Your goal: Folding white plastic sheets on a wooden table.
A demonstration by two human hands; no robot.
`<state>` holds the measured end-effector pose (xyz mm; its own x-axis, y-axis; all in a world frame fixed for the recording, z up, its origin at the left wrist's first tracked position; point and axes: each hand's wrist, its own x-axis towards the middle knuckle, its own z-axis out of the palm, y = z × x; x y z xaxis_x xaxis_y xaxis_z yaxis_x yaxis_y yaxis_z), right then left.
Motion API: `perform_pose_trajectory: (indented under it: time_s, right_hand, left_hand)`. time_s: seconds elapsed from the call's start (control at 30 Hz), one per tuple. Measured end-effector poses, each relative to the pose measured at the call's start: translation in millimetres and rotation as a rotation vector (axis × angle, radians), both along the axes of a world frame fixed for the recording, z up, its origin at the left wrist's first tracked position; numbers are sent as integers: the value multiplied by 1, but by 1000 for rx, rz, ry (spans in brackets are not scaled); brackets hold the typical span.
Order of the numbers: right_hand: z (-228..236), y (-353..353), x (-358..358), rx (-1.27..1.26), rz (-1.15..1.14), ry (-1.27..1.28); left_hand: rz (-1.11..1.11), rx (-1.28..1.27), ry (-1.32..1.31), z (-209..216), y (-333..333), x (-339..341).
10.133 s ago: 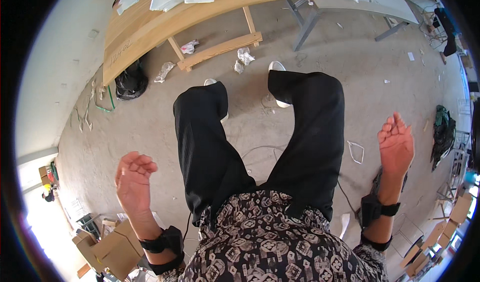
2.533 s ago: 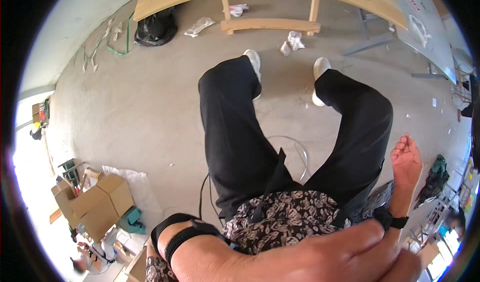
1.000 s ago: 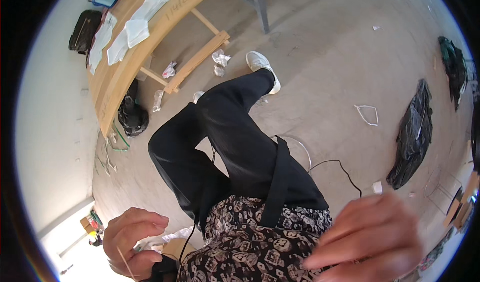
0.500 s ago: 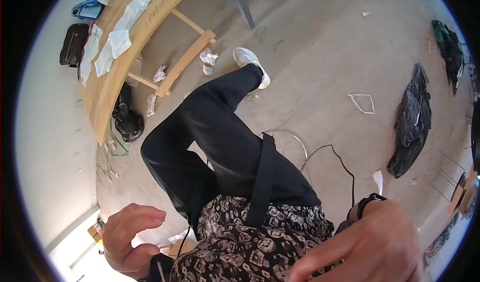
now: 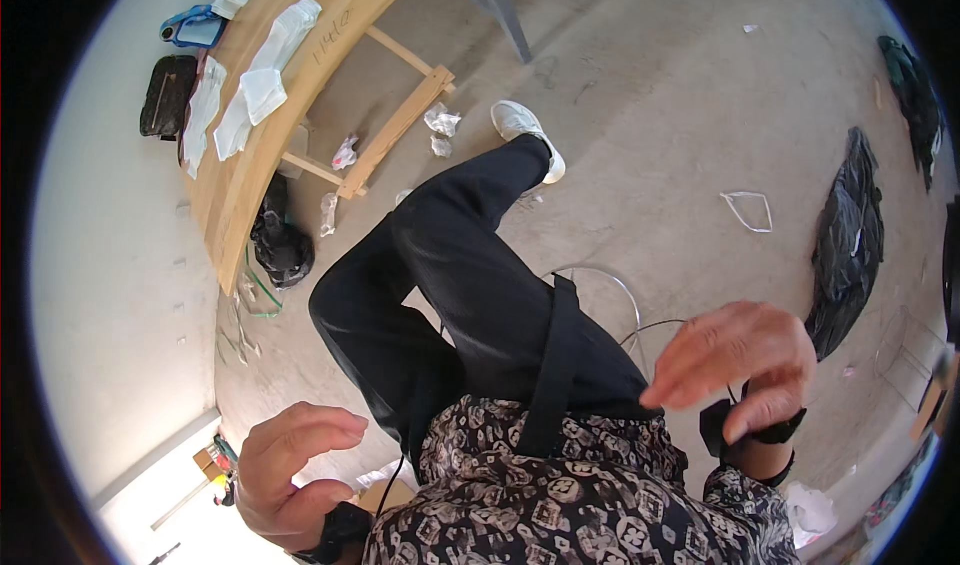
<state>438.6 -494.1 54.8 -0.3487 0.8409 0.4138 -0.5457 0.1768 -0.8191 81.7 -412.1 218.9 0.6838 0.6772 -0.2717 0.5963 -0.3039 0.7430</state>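
Left hand (image 5: 280, 470) and right hand (image 5: 748, 357), both empty and half-open, are hovering either side of black trousers (image 5: 490, 290).

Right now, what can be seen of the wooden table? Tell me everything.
The table, pale and wood-grained, stands near the wall at upper left, its outline bent by the lens, its top partly cut off by the frame. Dark handwriting marks its near edge; slim legs meet a crossbar. White pieces lie on it. The left hand and right hand are apart from it.
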Motion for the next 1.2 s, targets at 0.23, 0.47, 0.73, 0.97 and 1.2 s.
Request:
perform_pose_trajectory:
  time_s: [0.23,0.47,0.73,0.97,1.2]
  right_hand:
    - [-40,-39,14,-464,-81,-11]
    - [-67,-82,7,-688,221,-119]
    - [-71,-76,-19,-829,27,-132]
    - [-72,-39,-40,-553,-195,-231]
    - [-51,-35,-48,-136,-139,-689]
  left_hand:
    - [26,-162,67,-19,13,-12]
    - [133,-339,130,-49,24,-3]
    - [169,-392,164,-70,35,10]
    - [188,-398,157,-73,44,16]
    - [209,-418,168,-71,49,23]
